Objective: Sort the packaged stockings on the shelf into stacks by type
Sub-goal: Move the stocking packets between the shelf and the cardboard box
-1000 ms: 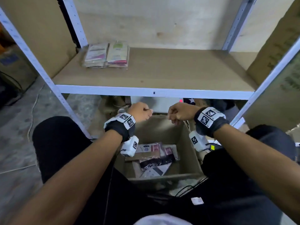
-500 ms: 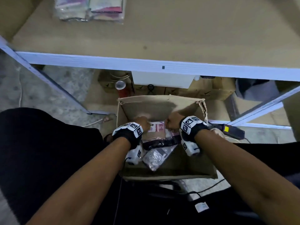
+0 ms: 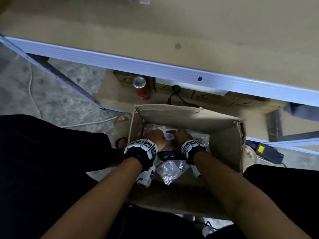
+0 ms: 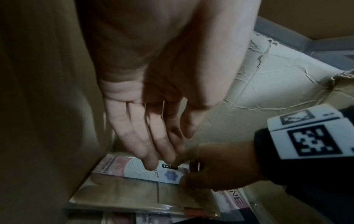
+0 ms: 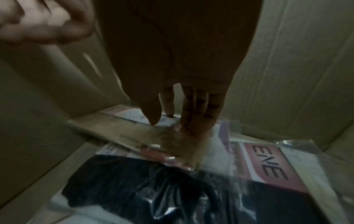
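Note:
Both hands are down inside an open cardboard box (image 3: 172,114) on the floor. A beige stocking pack (image 4: 134,169) with a pink and white header lies on top at the box's far end. My left hand (image 4: 153,144) has straight fingers, their tips resting on the header. My right hand (image 5: 172,115) pinches the pack's right end between thumb and fingers. Under it lie a black stocking pack (image 5: 134,181) and a pack with a pink EVE label (image 5: 268,163). A clear pack (image 3: 170,171) lies nearer me.
The shelf board (image 3: 172,31) with its white front rail (image 3: 155,68) runs above the box; a corner of the packs on it (image 3: 144,0) shows at the top edge. A red can (image 3: 140,87) stands beneath. A sandalled foot (image 3: 120,125) and a power adapter (image 3: 265,150) flank the box.
Both hands dropped from above the box rim down to its far end and onto the top pack. The head view tilted down, so the shelf stacks slid out of view.

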A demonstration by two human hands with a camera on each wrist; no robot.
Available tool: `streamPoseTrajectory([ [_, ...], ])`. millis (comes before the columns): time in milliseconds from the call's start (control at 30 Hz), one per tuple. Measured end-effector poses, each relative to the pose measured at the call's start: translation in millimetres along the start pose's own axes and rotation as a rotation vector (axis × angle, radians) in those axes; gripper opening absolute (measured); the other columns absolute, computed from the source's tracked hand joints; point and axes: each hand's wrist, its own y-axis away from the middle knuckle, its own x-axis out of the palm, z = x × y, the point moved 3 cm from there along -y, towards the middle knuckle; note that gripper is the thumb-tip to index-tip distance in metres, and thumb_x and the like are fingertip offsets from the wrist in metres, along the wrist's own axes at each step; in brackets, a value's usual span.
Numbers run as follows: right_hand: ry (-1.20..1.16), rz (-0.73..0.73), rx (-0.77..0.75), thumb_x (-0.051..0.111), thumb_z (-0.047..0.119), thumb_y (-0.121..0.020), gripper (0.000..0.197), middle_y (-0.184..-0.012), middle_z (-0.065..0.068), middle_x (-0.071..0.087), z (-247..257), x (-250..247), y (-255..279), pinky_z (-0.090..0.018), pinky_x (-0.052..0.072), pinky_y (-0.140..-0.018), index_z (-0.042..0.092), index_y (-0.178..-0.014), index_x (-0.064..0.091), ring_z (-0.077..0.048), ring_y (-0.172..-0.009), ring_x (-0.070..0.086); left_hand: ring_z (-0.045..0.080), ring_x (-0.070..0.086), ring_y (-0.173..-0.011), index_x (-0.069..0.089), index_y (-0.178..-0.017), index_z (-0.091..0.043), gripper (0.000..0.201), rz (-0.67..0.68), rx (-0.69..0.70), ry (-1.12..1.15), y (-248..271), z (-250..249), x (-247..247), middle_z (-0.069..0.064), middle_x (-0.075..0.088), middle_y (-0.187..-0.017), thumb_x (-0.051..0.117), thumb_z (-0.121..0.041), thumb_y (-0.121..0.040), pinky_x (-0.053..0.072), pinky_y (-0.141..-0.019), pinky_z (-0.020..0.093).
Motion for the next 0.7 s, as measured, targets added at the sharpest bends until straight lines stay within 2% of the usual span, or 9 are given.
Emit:
streamPoseTrajectory([
  [67,0.047,-0.072,0.005,0.057,0.015,-0.093,0.045,-0.144,-0.016,0.039,1,0,-3,-0.045,0.041,-0.107,0.014,-0.137,0.054,-0.036,-0.137,0.037,0.032,0.059,-0.119,0.065,-0.118,-0.005,0.034,-0.018,0.009,0.03,0,-3,0,0.017,0.062,-0.131,0.04,-0.021,-0.101,0.046,-0.103,0.036],
  [133,0.1,-0.114,0.001,0.061,0.015,-0.092,0.044,-0.142,-0.017,0.039,2,1,-7,-0.045,0.041,-0.105,0.012,-0.135,0.054,-0.036,-0.135,0.038,0.03,0.061,-0.116,0.067,-0.113,-0.004,0.033,-0.018,0.01,0.038,1,-4,2,0.016,0.064,-0.128,0.04,-0.02,-0.102,0.047,-0.1,0.034],
  [233,0.096,-0.085,0.036,0.063,0.017,-0.091,0.051,-0.143,-0.016,0.043,0,3,-8,-0.044,0.046,-0.098,0.012,-0.139,0.047,-0.036,-0.131,0.044,0.03,0.059,-0.12,0.066,-0.115,-0.005,0.032,-0.009,0.006,0.019,-1,-1,5,0.015,0.063,-0.13,0.042,-0.022,-0.101,0.046,-0.102,0.034],
  [333,0.109,-0.054,0.04,0.068,0.025,-0.089,0.06,-0.145,-0.014,0.045,-4,4,-11,-0.046,0.042,-0.102,0.01,-0.141,0.042,-0.033,-0.135,0.042,0.03,0.058,-0.12,0.065,-0.117,-0.007,0.031,0.023,-0.015,0.01,-2,0,6,0.013,0.062,-0.131,0.043,-0.023,-0.101,0.046,-0.105,0.037],
  [400,0.14,-0.059,0.031,0.066,0.017,-0.089,0.051,-0.142,-0.013,0.049,-5,0,-12,-0.046,0.04,-0.104,0.009,-0.136,0.048,-0.031,-0.133,0.046,0.029,0.061,-0.115,0.066,-0.113,-0.006,0.03,0.024,-0.014,0.002,-2,-1,7,0.014,0.064,-0.127,0.044,-0.022,-0.1,0.05,-0.101,0.038],
  [500,0.212,-0.114,-0.022,0.064,0.007,-0.087,0.033,-0.131,-0.014,0.058,-5,-7,-15,-0.043,0.045,-0.101,0.007,-0.12,0.063,-0.033,-0.123,0.054,0.029,0.063,-0.113,0.065,-0.114,-0.006,0.029,0.013,-0.028,0.004,-2,-2,8,0.014,0.065,-0.126,0.045,-0.022,-0.099,0.052,-0.097,0.036],
  [633,0.207,-0.145,-0.071,0.059,-0.002,-0.087,0.037,-0.134,-0.017,0.051,-3,-1,-16,-0.042,0.04,-0.107,0.003,-0.123,0.06,-0.033,-0.129,0.046,0.03,0.061,-0.115,0.064,-0.113,-0.006,0.028,0.001,-0.022,0.03,1,-1,6,0.015,0.064,-0.127,0.044,-0.021,-0.099,0.049,-0.1,0.037],
  [700,0.192,-0.142,-0.098,0.063,-0.004,-0.084,0.042,-0.134,-0.017,0.051,0,1,-15,-0.04,0.039,-0.107,0.003,-0.125,0.058,-0.032,-0.129,0.046,0.031,0.06,-0.116,0.063,-0.111,-0.007,0.028,-0.005,-0.018,0.045,2,0,5,0.014,0.063,-0.127,0.043,-0.022,-0.099,0.047,-0.102,0.039],
])
